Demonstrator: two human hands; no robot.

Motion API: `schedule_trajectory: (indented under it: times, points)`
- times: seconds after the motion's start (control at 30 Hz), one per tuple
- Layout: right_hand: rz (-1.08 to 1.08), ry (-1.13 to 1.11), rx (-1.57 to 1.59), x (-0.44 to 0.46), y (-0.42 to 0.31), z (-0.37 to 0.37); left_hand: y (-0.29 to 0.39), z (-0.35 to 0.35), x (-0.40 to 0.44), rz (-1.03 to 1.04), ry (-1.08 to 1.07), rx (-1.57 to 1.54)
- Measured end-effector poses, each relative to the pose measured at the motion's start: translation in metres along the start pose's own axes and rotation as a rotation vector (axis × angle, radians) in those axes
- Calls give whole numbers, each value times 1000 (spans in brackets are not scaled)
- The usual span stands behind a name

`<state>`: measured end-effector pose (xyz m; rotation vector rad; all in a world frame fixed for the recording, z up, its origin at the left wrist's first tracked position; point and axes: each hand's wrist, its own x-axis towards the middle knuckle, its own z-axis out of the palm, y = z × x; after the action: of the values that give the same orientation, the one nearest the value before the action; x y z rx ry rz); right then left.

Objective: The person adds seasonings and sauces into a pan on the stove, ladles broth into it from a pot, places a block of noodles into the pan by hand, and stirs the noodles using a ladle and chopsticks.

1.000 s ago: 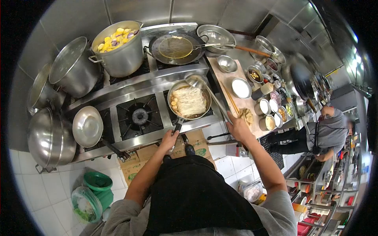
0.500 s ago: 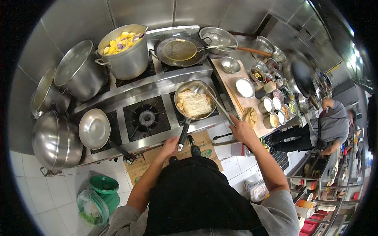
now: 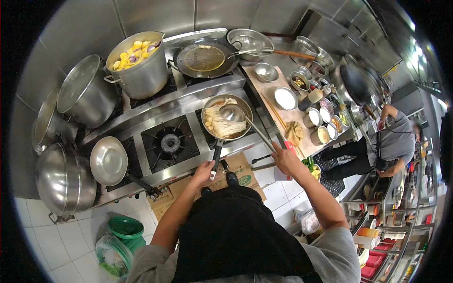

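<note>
A frying pan stands on the front right burner, with a bundle of pale strands that look like enoki mushrooms and small round pieces in brown liquid. My left hand is closed at the end of the pan's black handle, its fingers partly hidden. In my right hand is the long shaft of a steel ladle. The ladle's bowl lies over the strands, hiding part of them.
A burner and an empty pan are to the left. Behind stand a pot of yellow and purple pieces and a wok. Right are a board, several ingredient bowls and another person.
The ladle bowl has moved from the pan's rear edge down onto the strands. My left hand has come in from beside the handle to its end. The view has shifted slightly.
</note>
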<state>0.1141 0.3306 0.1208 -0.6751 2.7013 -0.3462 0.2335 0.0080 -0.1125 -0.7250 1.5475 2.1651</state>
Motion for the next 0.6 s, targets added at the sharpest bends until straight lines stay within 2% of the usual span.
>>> schedule_trajectory:
  times: [0.1, 0.17, 0.27, 0.33, 0.4, 0.53, 0.6]
  points:
    - [-25, -32, -25, -7, 8, 4, -6, -12, -22, -46, 68, -84]
    - [-32, -87, -110, -2, 17, 28, -25, -28, -27, -86, 85, 76]
    - [-206, -55, -253, 15, 48, 40, -60, -53, -28, -147, 91, 140]
    - [-106, -99, -185, 3, -1, -14, -85, -71, -30, -221, 71, 116]
    - [-91, -53, -125, 2, -14, -28, -87, -75, -47, -199, 135, 174]
    - [-149, -82, -42, 15, -11, -10, -108, -95, -65, -320, 263, 351]
    - [-95, -142, -127, 24, -8, 13, -119, -109, -75, -348, 256, 420]
